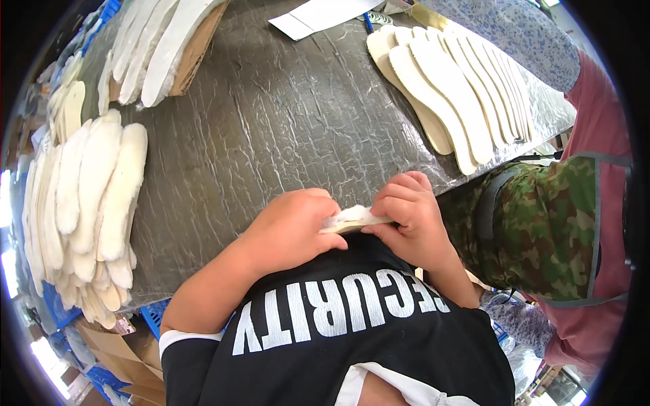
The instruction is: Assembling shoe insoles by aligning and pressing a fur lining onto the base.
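Close to my chest, at the table's near edge, I hold a fleece insole between both hands. White fluffy pile shows on its upper side and a thin beige layer lies below. My left hand pinches one end, its thumb under the edge. The other end is gripped by my right hand, fingers curled over the top and thumb beneath. Much of the insole is hidden by my fingers. Fluffy white insoles are heaped on the left, and flat cream insoles lie in an overlapping row at the far right.
The table has a wrinkled, shiny dark cover. More pale insoles lie on cardboard at the far left. White paper rests at the back. A person in a camouflage apron stands close on the right. A cardboard box sits low at left.
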The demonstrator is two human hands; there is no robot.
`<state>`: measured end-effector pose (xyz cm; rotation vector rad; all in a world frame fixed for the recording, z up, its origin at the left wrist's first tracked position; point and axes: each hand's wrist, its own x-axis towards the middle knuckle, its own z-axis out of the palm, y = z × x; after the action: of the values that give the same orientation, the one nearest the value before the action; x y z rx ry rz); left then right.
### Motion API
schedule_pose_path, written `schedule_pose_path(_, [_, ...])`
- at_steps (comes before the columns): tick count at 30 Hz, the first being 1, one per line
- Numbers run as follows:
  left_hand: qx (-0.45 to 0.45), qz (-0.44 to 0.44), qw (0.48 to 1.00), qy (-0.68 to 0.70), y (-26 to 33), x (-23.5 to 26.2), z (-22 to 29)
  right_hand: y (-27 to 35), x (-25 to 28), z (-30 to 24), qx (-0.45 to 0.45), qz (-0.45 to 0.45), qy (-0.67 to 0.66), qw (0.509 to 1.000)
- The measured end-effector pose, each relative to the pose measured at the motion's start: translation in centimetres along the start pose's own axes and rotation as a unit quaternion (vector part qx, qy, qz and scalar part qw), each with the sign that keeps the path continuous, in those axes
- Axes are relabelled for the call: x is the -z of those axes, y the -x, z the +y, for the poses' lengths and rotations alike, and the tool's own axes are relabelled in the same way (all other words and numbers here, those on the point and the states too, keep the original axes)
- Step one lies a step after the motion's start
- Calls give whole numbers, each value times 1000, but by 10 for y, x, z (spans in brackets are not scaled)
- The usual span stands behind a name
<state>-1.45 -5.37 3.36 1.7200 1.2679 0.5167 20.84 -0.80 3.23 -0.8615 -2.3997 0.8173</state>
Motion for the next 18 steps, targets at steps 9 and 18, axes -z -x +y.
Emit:
schedule_pose_path(9, [-49,31,998,-1,1,-11,-12,-12,-7,-11,-27,-97,32,994])
schedule_pose_path(18, [24,1,1000,2,8,21,-30,-9,-9,-1,-47,-72,-10,996])
